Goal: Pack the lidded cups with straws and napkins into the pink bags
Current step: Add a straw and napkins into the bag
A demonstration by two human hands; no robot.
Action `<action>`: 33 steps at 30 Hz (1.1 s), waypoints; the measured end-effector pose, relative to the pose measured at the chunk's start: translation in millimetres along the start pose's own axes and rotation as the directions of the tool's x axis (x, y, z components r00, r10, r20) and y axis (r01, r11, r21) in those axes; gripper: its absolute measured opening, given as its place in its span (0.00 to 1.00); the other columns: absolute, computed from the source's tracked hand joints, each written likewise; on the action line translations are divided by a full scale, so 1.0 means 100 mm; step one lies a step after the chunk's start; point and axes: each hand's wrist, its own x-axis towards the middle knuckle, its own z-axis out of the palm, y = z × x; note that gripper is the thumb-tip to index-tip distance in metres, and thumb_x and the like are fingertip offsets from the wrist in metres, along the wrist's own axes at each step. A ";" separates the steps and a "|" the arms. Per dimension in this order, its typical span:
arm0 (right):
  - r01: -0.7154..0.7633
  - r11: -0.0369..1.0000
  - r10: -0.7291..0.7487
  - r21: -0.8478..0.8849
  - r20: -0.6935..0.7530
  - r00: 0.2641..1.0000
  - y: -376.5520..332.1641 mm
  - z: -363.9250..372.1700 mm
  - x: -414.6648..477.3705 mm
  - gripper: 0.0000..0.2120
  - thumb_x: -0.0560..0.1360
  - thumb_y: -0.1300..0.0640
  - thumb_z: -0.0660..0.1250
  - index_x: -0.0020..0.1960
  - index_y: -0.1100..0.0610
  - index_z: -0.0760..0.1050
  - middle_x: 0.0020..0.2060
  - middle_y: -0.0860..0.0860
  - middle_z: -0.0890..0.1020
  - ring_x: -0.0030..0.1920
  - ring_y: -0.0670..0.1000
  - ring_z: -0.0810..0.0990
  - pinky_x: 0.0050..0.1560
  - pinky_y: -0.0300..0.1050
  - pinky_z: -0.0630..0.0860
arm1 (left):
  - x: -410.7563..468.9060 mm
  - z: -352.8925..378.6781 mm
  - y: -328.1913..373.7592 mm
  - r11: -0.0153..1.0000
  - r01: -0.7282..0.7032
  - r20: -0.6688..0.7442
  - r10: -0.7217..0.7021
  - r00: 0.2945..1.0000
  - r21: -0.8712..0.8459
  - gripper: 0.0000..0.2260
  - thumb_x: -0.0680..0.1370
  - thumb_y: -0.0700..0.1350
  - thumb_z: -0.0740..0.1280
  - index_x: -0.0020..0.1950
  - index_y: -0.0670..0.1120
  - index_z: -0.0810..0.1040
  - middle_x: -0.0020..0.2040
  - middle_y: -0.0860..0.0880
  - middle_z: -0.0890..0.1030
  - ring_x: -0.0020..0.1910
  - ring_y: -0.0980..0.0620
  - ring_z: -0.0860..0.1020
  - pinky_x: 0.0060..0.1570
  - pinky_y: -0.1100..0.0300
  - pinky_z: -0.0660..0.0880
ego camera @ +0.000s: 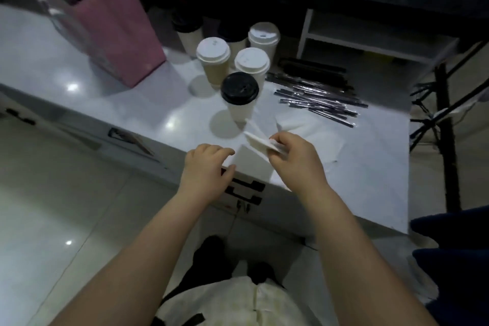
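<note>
- Left hand (209,167) sits at the near worktop (105,103) edge, fingers loosely spread, holding nothing.
- Right hand (296,156), just beside it, pinches a folded white napkin (260,144); it's blurred, maybe more than one.
- Just beyond, a black-lidded cup (240,95) stands upright.
- Behind it, white-lidded cups (213,57) cluster; dark straws (317,98) lie scattered to their right.
- Far left, the pink bag (113,24) stands on the worktop.

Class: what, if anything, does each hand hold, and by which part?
The right hand pinches a folded white paper napkin by its right edge; the left hand holds nothing.
</note>
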 end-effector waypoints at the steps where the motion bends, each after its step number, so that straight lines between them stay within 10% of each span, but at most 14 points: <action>1: 0.040 0.998 -0.038 -0.047 0.029 0.999 -0.10 0.10 0.02 0.03 0.75 0.58 0.66 0.46 0.50 0.77 0.40 0.46 0.77 0.41 0.49 0.74 0.37 0.45 0.69 | -0.05 -0.06 -0.10 0.999 0.035 -0.023 -0.036 0.999 -0.016 0.15 0.77 0.49 0.67 0.64 0.49 0.79 0.60 0.51 0.80 0.64 0.46 0.73 0.62 0.50 0.66; 4: 0.170 0.969 -0.152 -0.182 0.108 0.982 -0.47 0.47 0.08 0.05 0.75 0.58 0.65 0.48 0.52 0.77 0.40 0.46 0.75 0.43 0.49 0.72 0.37 0.47 0.59 | -0.20 -0.24 -0.49 0.990 0.137 -0.084 -0.139 0.987 -0.037 0.14 0.76 0.46 0.68 0.62 0.48 0.80 0.58 0.49 0.82 0.61 0.45 0.76 0.61 0.51 0.68; 14: 0.346 0.906 -0.258 -0.246 0.328 0.909 -1.93 2.09 0.54 0.05 0.75 0.58 0.64 0.49 0.54 0.76 0.42 0.49 0.78 0.43 0.52 0.74 0.38 0.48 0.73 | -0.66 -1.01 -2.37 0.968 0.242 -0.351 -0.247 0.903 -0.061 0.10 0.69 0.42 0.72 0.50 0.49 0.84 0.45 0.50 0.83 0.47 0.42 0.79 0.47 0.48 0.71; 29: 0.332 0.919 -0.337 -0.210 0.015 0.941 -3.46 3.05 1.47 0.03 0.75 0.59 0.67 0.48 0.54 0.77 0.41 0.47 0.76 0.43 0.49 0.73 0.36 0.41 0.66 | 0.36 -2.12 -4.34 0.990 0.130 -0.353 -0.139 0.925 -0.049 0.10 0.74 0.46 0.68 0.54 0.49 0.82 0.53 0.49 0.81 0.56 0.44 0.75 0.54 0.51 0.66; 33: 0.397 0.893 -0.427 -0.211 -0.119 0.897 -3.83 2.73 1.94 0.05 0.74 0.61 0.70 0.49 0.57 0.77 0.44 0.52 0.79 0.45 0.54 0.77 0.41 0.53 0.76 | 1.02 -2.50 -4.40 0.996 0.053 -0.403 -0.076 0.912 -0.066 0.12 0.76 0.48 0.68 0.58 0.49 0.82 0.55 0.48 0.81 0.58 0.44 0.75 0.55 0.50 0.66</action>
